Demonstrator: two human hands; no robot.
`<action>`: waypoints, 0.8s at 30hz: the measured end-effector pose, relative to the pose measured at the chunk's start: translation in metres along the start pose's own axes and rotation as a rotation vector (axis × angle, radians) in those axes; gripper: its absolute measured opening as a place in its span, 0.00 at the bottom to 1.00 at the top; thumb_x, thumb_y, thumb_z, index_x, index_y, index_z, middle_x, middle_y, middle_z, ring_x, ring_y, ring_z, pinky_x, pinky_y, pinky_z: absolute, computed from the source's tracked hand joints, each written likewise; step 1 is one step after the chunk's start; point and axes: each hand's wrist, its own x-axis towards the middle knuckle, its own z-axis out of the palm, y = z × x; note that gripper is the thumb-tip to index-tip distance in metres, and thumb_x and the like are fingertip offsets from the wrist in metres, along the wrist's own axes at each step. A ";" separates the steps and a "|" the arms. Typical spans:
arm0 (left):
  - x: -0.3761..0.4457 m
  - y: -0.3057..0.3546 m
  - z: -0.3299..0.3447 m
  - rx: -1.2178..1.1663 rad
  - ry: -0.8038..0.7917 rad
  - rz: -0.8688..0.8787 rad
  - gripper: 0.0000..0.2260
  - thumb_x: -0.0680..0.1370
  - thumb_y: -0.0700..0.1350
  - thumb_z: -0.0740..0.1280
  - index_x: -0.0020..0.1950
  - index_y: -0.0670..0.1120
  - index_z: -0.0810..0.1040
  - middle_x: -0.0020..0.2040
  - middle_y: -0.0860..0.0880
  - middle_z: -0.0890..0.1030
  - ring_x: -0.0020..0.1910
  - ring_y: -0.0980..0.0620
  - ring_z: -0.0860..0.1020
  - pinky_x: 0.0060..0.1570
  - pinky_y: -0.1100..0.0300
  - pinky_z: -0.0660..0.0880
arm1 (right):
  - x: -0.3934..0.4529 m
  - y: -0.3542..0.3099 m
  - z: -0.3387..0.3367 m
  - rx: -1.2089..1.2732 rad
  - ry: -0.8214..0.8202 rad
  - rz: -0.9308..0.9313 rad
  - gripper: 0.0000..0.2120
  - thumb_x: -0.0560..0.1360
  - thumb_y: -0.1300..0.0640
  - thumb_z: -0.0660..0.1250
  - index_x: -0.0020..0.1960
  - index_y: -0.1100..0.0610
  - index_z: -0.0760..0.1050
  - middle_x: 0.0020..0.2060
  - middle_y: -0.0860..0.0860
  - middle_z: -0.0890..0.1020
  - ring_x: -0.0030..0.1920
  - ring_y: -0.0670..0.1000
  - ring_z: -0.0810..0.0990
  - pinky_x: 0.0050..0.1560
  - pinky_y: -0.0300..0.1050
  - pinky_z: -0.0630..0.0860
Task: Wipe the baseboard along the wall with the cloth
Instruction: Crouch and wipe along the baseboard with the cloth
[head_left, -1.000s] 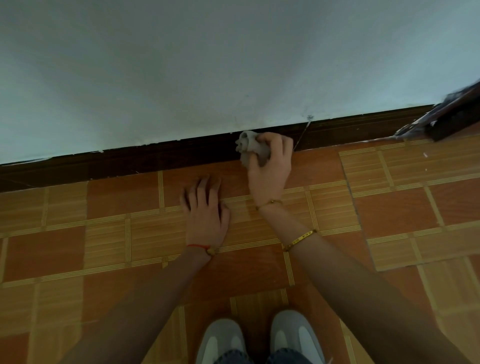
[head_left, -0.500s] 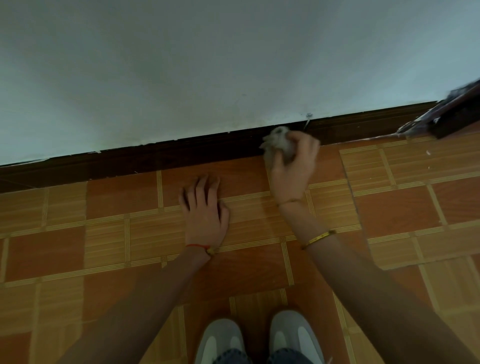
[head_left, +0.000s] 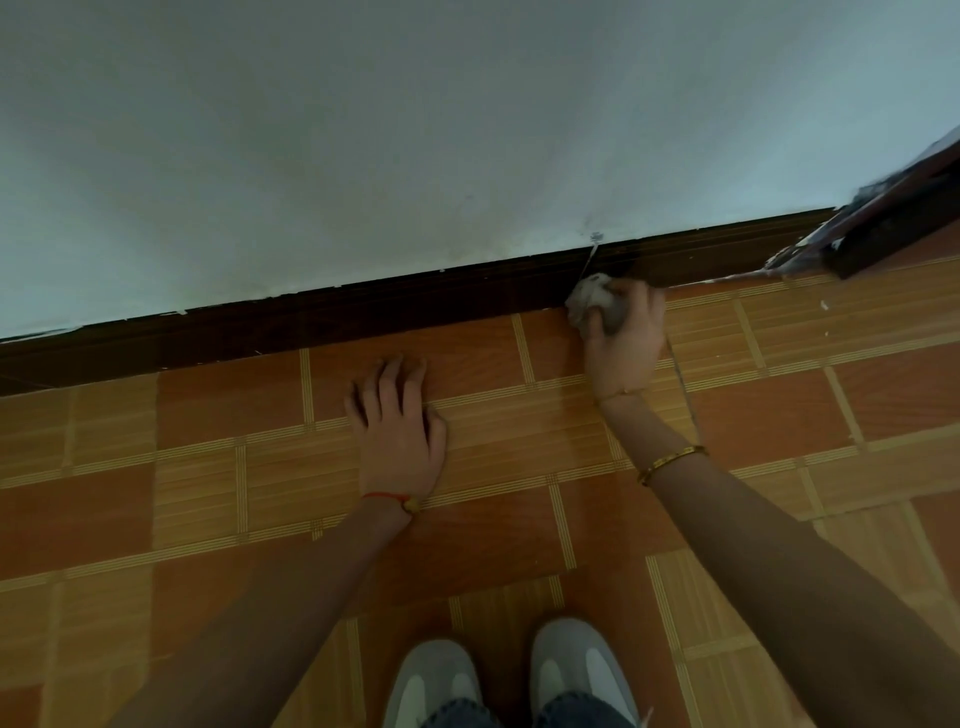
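The right hand (head_left: 626, 343) has a closed grip on a crumpled grey cloth (head_left: 595, 301), pressed to the dark brown wooden baseboard (head_left: 363, 312) where it meets the tiled floor (head_left: 208, 467). The left hand (head_left: 400, 431) lies flat and empty on the floor, propping. A thin wire (head_left: 587, 262) crosses the baseboard right there; I'd worry the cloth could snag it.
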 end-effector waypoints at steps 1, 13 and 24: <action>0.000 0.000 0.000 0.003 0.001 -0.002 0.23 0.79 0.47 0.58 0.73 0.43 0.71 0.73 0.41 0.70 0.72 0.38 0.68 0.73 0.33 0.57 | -0.009 -0.002 0.007 -0.038 -0.075 -0.059 0.14 0.72 0.64 0.68 0.57 0.59 0.74 0.56 0.58 0.74 0.56 0.56 0.73 0.55 0.48 0.74; 0.007 0.022 -0.004 -0.068 -0.013 0.021 0.22 0.77 0.46 0.60 0.71 0.44 0.72 0.69 0.42 0.72 0.71 0.39 0.67 0.73 0.32 0.57 | 0.009 0.029 -0.022 -0.460 -0.209 -0.141 0.16 0.76 0.54 0.65 0.64 0.52 0.74 0.61 0.57 0.74 0.58 0.62 0.70 0.56 0.55 0.68; 0.026 0.076 0.015 -0.083 -0.157 0.145 0.22 0.78 0.49 0.57 0.71 0.45 0.72 0.70 0.42 0.72 0.71 0.40 0.66 0.73 0.32 0.58 | -0.005 0.015 -0.011 -0.361 -0.374 -0.308 0.14 0.75 0.60 0.66 0.61 0.59 0.75 0.57 0.59 0.74 0.54 0.61 0.71 0.55 0.55 0.72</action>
